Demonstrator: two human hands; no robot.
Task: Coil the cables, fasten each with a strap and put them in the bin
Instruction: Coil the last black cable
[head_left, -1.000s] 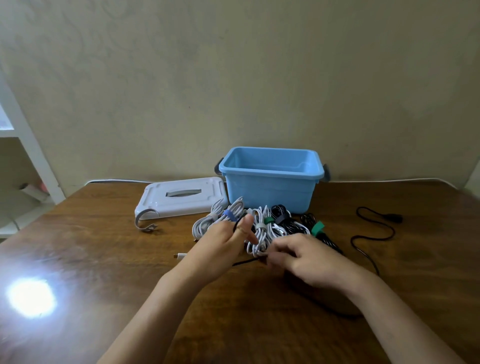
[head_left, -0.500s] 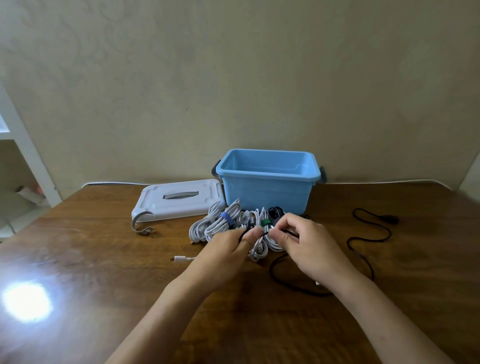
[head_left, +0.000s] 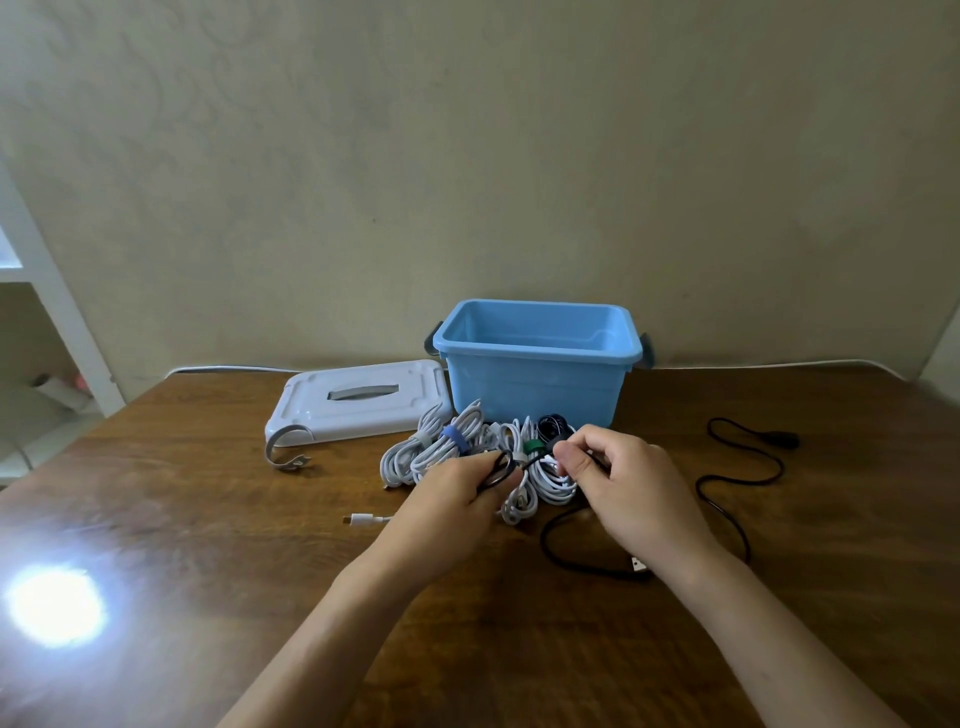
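The left hand (head_left: 457, 493) pinches a small loop of the black cable (head_left: 727, 470), the right hand (head_left: 618, 478) pinching its run just beside; its slack trails right over bare table (head_left: 182, 519); bundled white cables (head_left: 441, 452) crowd the blue bin (head_left: 535, 364), lid (head_left: 358, 402) alongside.

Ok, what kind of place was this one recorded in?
Probably a room in a home rather than a workshop: a wooden table pushed against a plain beige wall, with a white shelf unit at the left edge. A blue bin, its lid and bundled cables sit on the table.
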